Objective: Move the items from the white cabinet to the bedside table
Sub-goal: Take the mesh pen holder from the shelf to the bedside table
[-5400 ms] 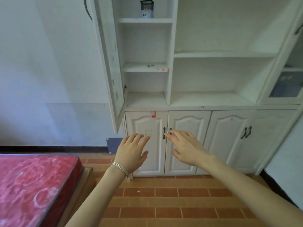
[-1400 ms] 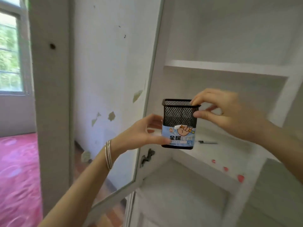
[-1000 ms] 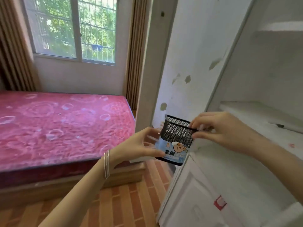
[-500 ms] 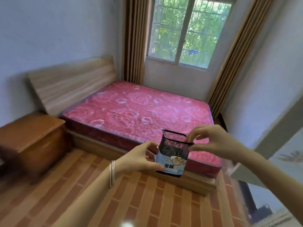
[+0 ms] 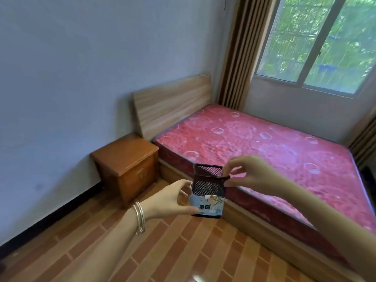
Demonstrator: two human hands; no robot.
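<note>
A bed (image 5: 264, 151) with a pink patterned mattress fills the right side of the room, under a window (image 5: 325, 41). Beside its wooden headboard (image 5: 173, 102), against the wall, stands the brown bedside table (image 5: 126, 157), its worktop bare wood. Out in front, above the brick-patterned floor (image 5: 183, 251), a black mesh pen holder (image 5: 208, 192) with a blue label is carried upright, well apart from the table. The right hand (image 5: 248, 174) pinches its rim; the left hand (image 5: 171, 200), bangles (image 5: 139, 217) at the wrist, grips its lower side.
</note>
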